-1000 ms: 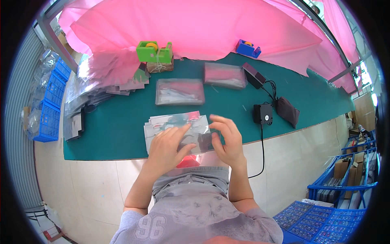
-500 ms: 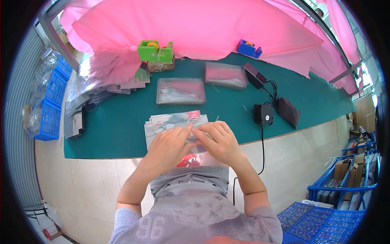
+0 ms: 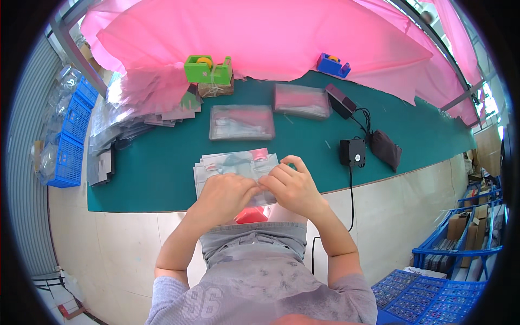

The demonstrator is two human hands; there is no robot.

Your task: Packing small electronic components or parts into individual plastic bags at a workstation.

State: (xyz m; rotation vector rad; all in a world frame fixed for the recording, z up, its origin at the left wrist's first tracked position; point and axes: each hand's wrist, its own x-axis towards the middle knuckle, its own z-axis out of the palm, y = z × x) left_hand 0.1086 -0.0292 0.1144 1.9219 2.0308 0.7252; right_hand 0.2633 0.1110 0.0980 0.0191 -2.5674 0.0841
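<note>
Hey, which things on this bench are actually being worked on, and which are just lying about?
In hand:
left hand and right hand on a clear plastic bag

Lying about:
green tape dispenser
blue tape dispenser
two filled bags
black power adapter

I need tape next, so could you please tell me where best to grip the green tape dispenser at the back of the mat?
Grip the green dispenser from above, across its narrow body just behind the roll, fingers on the two flat long sides. It stands upright on a brown block, so its top is free, while clear bags crowd its left.

Bag stack [image 3: 235, 165] on table [image 3: 157, 173] edge; tape dispenser [image 3: 208, 69] behind.
</note>
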